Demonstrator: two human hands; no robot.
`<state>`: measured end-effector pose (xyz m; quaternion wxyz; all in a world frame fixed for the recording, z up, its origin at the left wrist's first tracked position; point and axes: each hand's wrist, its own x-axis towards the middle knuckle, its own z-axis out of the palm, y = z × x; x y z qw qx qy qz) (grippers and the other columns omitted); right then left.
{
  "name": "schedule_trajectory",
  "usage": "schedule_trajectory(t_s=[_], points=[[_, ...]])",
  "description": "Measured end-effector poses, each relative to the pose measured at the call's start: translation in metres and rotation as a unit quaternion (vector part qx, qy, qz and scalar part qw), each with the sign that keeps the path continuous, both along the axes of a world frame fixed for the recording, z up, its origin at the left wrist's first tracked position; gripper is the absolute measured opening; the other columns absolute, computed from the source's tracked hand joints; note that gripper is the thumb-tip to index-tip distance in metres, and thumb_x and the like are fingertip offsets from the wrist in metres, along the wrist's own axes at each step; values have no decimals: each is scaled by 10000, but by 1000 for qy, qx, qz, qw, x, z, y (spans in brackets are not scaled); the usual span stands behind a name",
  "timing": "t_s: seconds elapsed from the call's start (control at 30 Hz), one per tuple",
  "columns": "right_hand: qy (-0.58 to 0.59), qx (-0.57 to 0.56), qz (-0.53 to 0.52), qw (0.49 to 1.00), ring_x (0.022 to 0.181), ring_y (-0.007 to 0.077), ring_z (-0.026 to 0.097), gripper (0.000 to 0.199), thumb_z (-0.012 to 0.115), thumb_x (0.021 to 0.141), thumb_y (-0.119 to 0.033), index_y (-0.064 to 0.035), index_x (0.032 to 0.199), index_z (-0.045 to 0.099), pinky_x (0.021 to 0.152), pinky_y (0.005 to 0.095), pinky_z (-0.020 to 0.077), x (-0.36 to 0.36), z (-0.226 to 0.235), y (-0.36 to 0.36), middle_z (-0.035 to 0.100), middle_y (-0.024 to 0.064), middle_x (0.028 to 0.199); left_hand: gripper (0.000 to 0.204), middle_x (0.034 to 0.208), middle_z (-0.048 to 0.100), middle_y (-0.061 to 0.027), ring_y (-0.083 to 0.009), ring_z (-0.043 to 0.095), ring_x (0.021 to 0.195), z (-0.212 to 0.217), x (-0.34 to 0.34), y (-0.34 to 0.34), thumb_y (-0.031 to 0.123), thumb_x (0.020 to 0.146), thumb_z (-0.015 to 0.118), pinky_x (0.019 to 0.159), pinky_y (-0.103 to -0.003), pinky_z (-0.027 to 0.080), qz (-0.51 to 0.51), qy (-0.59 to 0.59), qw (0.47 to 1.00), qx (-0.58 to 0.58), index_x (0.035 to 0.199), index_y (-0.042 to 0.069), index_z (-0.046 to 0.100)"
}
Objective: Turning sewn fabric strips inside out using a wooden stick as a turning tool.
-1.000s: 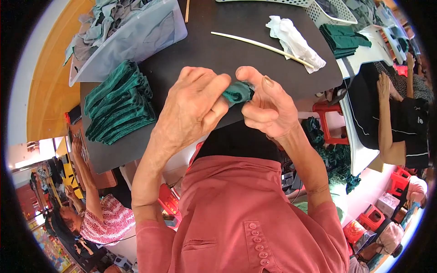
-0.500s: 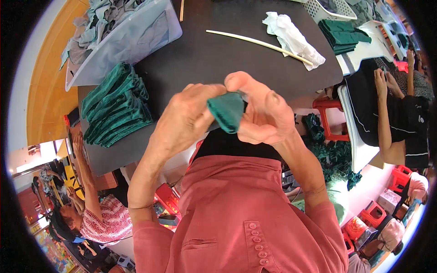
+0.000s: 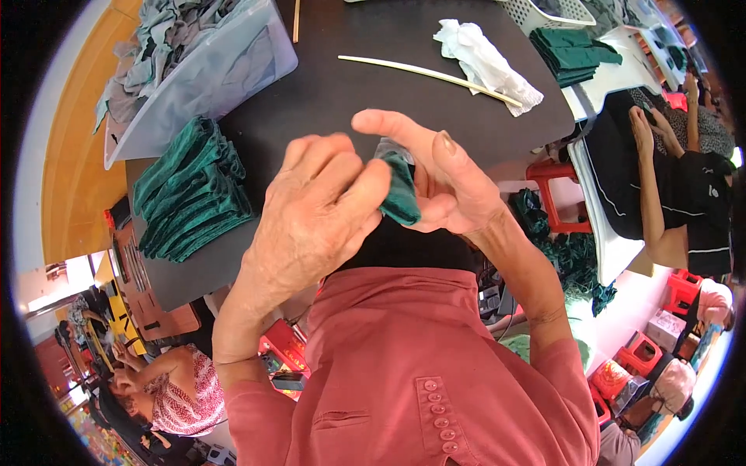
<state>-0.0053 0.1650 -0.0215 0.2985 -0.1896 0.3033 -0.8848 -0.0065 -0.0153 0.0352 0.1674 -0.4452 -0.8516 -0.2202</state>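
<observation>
A small dark-green velvet piece (image 3: 400, 193) with a greyish upper end is between my two hands, above the table's near edge. My left hand (image 3: 311, 206) is closed, its fingers curled against the left side of the piece and hiding part of it. My right hand (image 3: 458, 179) holds the piece from the right with its lower fingers. One upper finger stretches out leftward over the top, and another digit stands apart from the cloth. On the table to the left lies a stack of folded green velvet pieces (image 3: 193, 190), clear of my left hand.
A translucent bin (image 3: 225, 85) of grey cloth stands at far left. Toward the far right lie a pale stick (image 3: 427, 73) and a crumpled white wrapper (image 3: 493, 66). More folded green velvet (image 3: 571, 56) and a white basket (image 3: 571, 12) are beyond. A red stool (image 3: 556, 202) and co-workers flank the table.
The green piece has turned more upright and narrower in view. My left hand has rolled over, back of the hand up, and one right finger has stretched out leftward.
</observation>
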Motion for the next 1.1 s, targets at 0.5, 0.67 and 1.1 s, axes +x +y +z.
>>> schedule_trajectory(t_s=[0.5, 0.67, 1.1], points=[[-64, 7, -39, 997, 598, 53, 364, 596, 539, 905, -425, 12, 1295, 428, 477, 180, 313, -2, -15, 12, 538, 85, 1078, 346, 794, 485, -122, -309, 502, 773, -15, -17, -15, -1, 620, 648, 677, -379, 429, 105, -106, 987, 60, 954, 10, 560], [-12, 145, -113, 983, 645, 74, 437, 521, 567, 894, -359, 8, 1249, 466, 519, 200, 366, -8, -8, 8, 548, 93, 1092, 370, 823, 572, -129, -304, 571, 748, -25, -21, -17, 10, 666, 680, 660, -321, 460, 76, -116, 985, 104, 1020, 34, 576], [44, 329, -212, 919, 668, 70, 498, 233, 461, 863, -15, -4, 1062, 582, 540, 189, 403, -3, 2, -4, 575, 29, 842, 273, 940, 583, -25, -100, 561, 837, -31, -12, -16, -35, 848, 507, 773, -253, 468, 134, -449, 826, 314, 1111, 13, 565]])
